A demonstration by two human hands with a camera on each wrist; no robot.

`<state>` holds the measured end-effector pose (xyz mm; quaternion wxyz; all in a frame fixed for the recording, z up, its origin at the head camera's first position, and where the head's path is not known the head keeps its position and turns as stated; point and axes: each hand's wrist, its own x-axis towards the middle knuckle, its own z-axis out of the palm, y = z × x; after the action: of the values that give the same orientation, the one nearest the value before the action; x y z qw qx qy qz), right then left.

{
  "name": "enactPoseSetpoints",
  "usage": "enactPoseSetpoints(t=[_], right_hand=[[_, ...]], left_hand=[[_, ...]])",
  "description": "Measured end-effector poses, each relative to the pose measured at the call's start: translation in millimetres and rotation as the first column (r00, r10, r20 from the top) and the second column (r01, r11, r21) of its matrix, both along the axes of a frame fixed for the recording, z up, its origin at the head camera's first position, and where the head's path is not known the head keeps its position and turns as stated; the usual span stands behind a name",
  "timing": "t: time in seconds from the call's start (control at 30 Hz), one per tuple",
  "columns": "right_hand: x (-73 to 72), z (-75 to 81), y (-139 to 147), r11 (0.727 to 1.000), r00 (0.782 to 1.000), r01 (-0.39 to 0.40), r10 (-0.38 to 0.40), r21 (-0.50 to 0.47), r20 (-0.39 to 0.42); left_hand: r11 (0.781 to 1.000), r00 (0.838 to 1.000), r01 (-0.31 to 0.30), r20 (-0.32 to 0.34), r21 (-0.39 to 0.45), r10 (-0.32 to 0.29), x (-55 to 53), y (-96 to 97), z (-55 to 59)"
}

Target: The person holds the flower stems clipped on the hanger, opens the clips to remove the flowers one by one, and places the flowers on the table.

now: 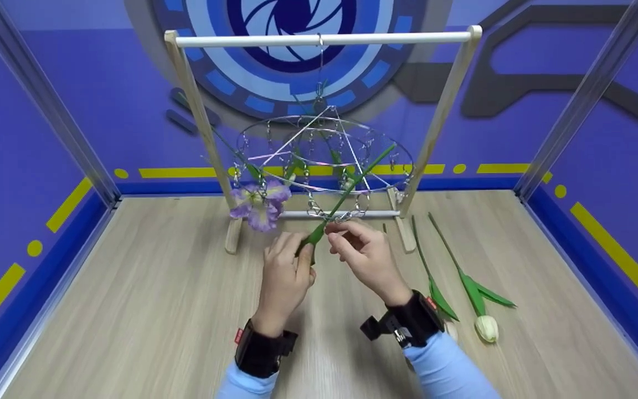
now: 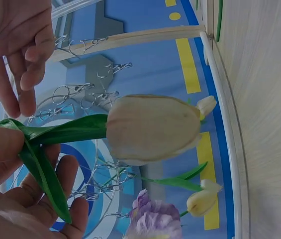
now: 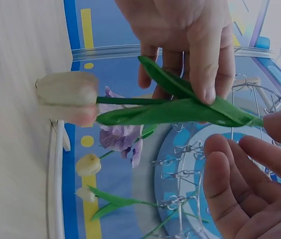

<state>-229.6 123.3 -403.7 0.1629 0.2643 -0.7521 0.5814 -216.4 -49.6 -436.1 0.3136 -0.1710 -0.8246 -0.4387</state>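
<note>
My left hand point(image 1: 288, 266) pinches a white tulip point(image 2: 152, 129) between thumb and fingers at its green leaves point(image 3: 145, 112). The bloom points down toward me, and the stem point(image 1: 360, 180) slants up to the right in front of a round metal clip hanger point(image 1: 327, 191). Beside the stem, just above the leaves, is my right hand point(image 1: 366, 252), its fingers loosely bent and the thumb tip at the stem. From the hanger's left side hangs a purple flower point(image 1: 261, 206). Farther back, white tulips point(image 2: 202, 203) also hang from it.
A wooden stand point(image 1: 443, 122) with a white top bar point(image 1: 241, 41) carries the hanger. On the table's right lie a white tulip point(image 1: 486, 328) and another leafy stem point(image 1: 435, 288), its bloom partly behind my right wrist. Blue-purple panels enclose the table.
</note>
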Motion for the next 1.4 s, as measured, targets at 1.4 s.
enactPoseSetpoints(t=[1.4], right_hand=[[-2.2,-19.6,9.2,0.999,0.996,0.039,-0.039,-0.01,0.081]], left_hand=[[0.988,0.993,0.119,0.009,0.099,-0.12,2.8,22.1,14.9]])
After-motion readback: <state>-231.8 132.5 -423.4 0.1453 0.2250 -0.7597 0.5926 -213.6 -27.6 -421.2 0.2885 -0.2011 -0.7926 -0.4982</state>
